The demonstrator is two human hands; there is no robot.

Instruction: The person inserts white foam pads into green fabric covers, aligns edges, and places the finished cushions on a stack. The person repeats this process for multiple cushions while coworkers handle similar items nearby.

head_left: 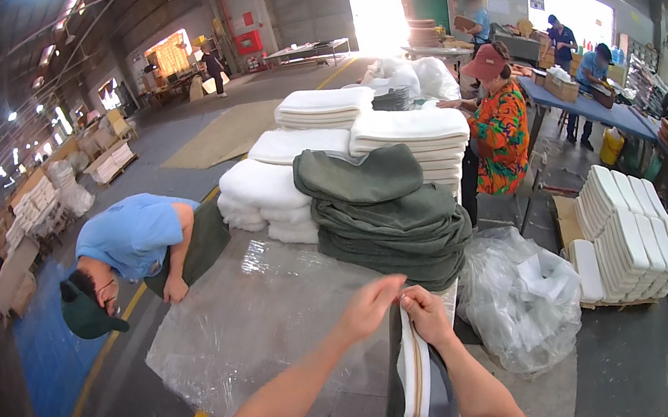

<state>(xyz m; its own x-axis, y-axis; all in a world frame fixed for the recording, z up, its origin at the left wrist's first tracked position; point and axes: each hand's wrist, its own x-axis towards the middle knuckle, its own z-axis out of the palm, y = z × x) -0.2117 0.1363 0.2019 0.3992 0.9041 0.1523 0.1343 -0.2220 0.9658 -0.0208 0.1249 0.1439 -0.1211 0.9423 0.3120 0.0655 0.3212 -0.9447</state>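
My right hand (426, 314) is closed on the upper end of a grey and white fabric cover (414, 394) with a tan zipper running along it. The cover hangs down toward my body at the table's right edge. My left hand (370, 305) has its fingers stretched out, with the fingertips just beside my right fist. Whether they touch the fabric I cannot tell. Just beyond both hands lies a tall heap of dark green fabric covers (390, 226). Clear plastic sheeting (257, 327) covers the tabletop to the left.
White padding stacks (409, 130) stand behind the green heap. A person in a blue shirt (131, 238) bends over the left edge; another in a patterned top (504, 140) stands beyond. A plastic bag (516, 293) and white foam stacks (626, 235) are on the right.
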